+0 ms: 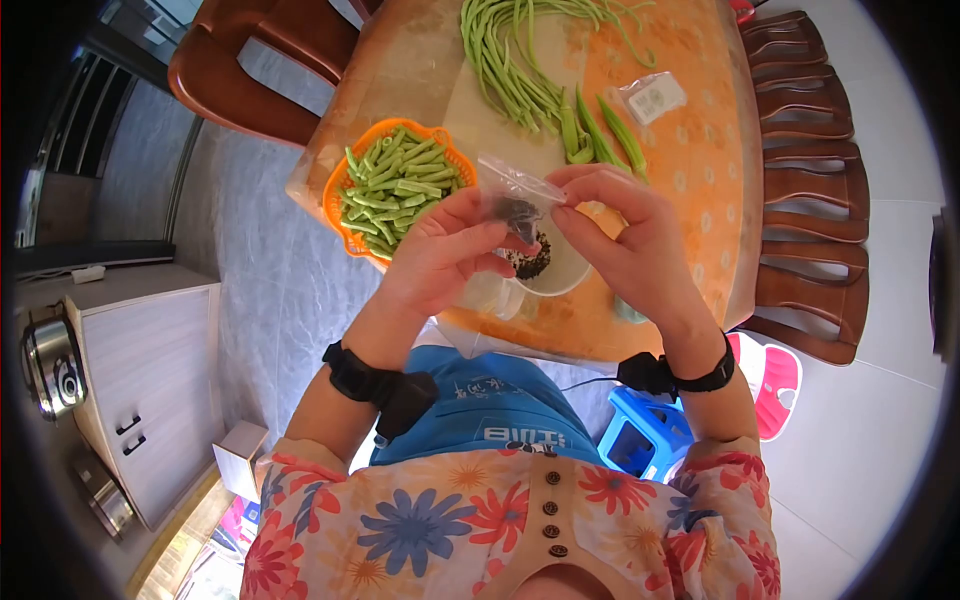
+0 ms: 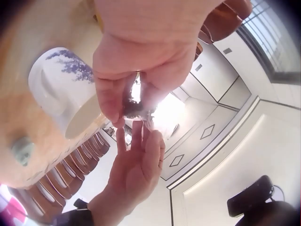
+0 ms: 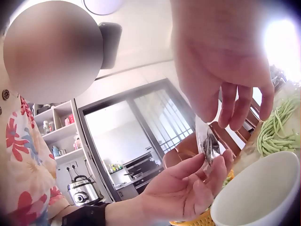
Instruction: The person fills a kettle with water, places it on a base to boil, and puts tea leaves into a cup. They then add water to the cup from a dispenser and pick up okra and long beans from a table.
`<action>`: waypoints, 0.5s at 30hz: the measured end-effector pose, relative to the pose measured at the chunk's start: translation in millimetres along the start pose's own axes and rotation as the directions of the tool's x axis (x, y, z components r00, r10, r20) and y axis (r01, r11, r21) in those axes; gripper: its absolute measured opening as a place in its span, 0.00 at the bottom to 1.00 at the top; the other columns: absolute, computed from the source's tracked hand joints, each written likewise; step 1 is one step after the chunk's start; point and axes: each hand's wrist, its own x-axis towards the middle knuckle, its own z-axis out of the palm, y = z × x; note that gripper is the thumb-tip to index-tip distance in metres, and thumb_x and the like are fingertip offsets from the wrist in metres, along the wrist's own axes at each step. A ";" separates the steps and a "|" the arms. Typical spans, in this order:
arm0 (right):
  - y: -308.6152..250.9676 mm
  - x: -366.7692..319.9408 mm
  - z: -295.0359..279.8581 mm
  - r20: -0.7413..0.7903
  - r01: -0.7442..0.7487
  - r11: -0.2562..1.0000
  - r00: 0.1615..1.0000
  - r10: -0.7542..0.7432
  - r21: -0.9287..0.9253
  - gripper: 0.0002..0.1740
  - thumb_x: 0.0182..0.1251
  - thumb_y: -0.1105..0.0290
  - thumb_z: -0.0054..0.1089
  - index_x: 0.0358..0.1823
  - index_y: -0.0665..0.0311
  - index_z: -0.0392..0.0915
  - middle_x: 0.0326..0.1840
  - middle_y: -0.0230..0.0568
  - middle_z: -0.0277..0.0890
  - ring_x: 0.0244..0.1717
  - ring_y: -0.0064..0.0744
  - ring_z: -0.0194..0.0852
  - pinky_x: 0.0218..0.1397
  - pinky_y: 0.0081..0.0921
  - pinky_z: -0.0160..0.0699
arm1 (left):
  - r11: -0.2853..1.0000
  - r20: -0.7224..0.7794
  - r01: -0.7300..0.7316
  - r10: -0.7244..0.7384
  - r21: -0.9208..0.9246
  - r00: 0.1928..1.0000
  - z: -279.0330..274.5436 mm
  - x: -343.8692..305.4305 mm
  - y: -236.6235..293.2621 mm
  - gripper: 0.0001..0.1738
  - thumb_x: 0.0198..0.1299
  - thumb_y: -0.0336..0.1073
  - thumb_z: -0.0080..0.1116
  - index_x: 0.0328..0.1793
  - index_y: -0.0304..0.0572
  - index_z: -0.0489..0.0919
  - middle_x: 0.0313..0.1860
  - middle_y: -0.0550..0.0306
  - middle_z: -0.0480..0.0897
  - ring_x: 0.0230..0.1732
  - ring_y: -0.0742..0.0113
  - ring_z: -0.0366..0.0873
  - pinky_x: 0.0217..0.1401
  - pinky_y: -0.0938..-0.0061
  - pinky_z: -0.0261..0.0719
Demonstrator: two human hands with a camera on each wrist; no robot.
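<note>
A small clear zip bag point(image 1: 520, 208) with dark, loose bits in it is held between both hands over a white mug point(image 1: 568, 275). My left hand point(image 1: 440, 250) grips the lower part of the bag between thumb and fingers. At the bag's top edge, my right hand point(image 1: 630, 230) pinches the plastic between thumb and forefinger. Dark bits point(image 1: 532, 262) show inside the mug, partly hidden behind the bag and left fingers. A blue-purple tree print marks the mug's outside in the left wrist view.
An orange basket point(image 1: 333, 208) of cut green beans point(image 1: 400, 190) stands left of the hands. Long beans point(image 1: 505, 85), several green pods point(image 1: 622, 135) and a small white packet point(image 1: 655, 97) lie farther back. A small greenish object point(image 2: 22, 150) sits near the mug. Wooden chairs point(image 1: 815, 190) line the right.
</note>
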 end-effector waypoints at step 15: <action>-1.4 -26.9 -9.4 0.048 -0.010 0.999 0.999 0.008 0.036 0.05 0.51 0.77 0.61 0.31 0.65 0.76 0.37 0.39 0.77 0.39 0.33 0.75 0.43 0.25 0.72 | 0.873 -0.050 -0.227 0.274 0.431 0.960 23.2 -17.7 2.3 0.09 0.54 0.26 0.61 0.42 0.37 0.80 0.35 0.64 0.80 0.38 0.79 0.74 0.44 0.83 0.73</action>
